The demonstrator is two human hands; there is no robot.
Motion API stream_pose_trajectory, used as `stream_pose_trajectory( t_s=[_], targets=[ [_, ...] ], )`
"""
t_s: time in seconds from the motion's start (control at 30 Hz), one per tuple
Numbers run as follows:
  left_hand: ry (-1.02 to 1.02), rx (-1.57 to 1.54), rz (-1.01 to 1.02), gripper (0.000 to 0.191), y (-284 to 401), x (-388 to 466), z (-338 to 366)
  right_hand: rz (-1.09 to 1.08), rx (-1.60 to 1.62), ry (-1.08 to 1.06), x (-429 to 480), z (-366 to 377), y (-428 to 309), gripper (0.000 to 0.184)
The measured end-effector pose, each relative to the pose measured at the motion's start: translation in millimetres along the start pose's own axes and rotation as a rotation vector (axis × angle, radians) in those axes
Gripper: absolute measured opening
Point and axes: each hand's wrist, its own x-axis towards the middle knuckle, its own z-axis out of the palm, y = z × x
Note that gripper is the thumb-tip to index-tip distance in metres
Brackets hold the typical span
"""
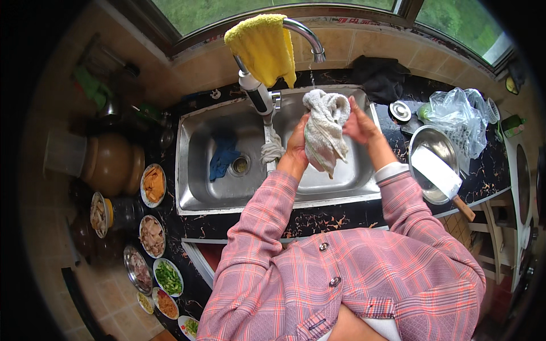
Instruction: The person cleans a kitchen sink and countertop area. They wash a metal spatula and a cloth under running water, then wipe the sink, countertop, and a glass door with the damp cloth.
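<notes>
Between my hands hangs a bunched, wet-looking white towel [325, 128] with some brownish stains, over the right basin [362, 174] of a steel double sink. My left hand [297, 138] grips its left side. At its right side is my right hand [361, 123], slightly blurred, its fingers against the towel and partly hidden behind it. Just above, a thin stream of water falls onto the towel from the curved chrome faucet [305, 34].
A yellow towel [260, 47] drapes over the faucet. The left basin [200, 149] holds a blue cloth [224, 155]; a white cloth [272, 149] wraps the divider pipe. At right, a cleaver [435, 170] rests across a metal bowl [420, 138]. Several food dishes, including chopped greens [168, 277], line the left counter.
</notes>
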Motion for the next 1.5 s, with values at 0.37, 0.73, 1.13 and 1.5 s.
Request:
stream_pose_trajectory(
  t_s=[0.37,0.73,1.13,1.5],
  targets=[
    [0.125,0.267,-0.067,0.026,-15,10,4,-0.134,-0.539,-0.135,50,14,5,0.033],
    [0.252,0.354,-0.010,0.037,0,4,-5,-0.080,-0.958,0.082,56,14,22,0.035],
    [-0.061,-0.240,-0.151,0.049,-5,-11,20,0.071,0.434,-0.593,45,15,17,0.060],
    [0.165,0.711,-0.101,0.038,17,-1,14,-0.105,-0.526,-0.154,67,27,0,0.016]
  ],
)
